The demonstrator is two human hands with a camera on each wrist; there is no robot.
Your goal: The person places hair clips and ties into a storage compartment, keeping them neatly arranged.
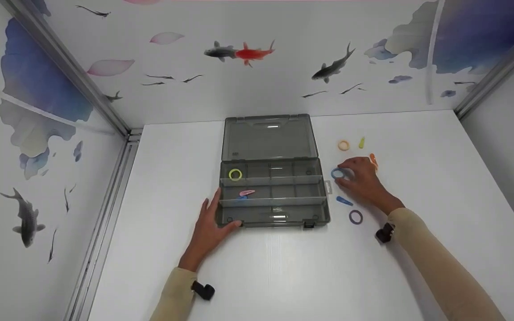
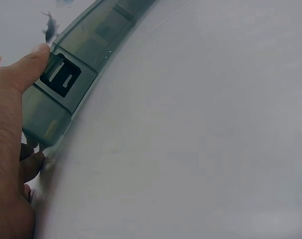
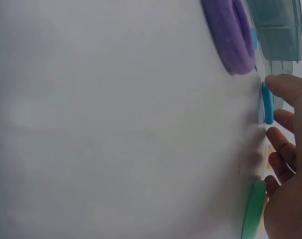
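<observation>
My left hand (image 1: 209,229) holds the front left corner of an open grey storage box (image 1: 297,223). In the left wrist view its thumb presses the rim near a latch (image 2: 61,77), with fingers round the corner. Beside the box, my right hand (image 1: 362,178) pinches a blue hair tie (image 3: 267,102) between thumb and forefinger at table level. Closer to me lie a blue hair clip (image 1: 344,201) and a purple hair tie (image 1: 350,217). Inside the box are a yellow hair tie (image 1: 230,174), a pink hair clip (image 1: 247,193) and a blue clip (image 1: 242,198).
Beyond my right hand lie a light orange hair tie (image 1: 339,146), a yellow clip (image 1: 362,142) and an orange clip (image 1: 372,159). A green band (image 3: 253,211) shows beneath that hand's little finger. The box lid (image 1: 268,140) leans back towards the printed wall (image 1: 283,89).
</observation>
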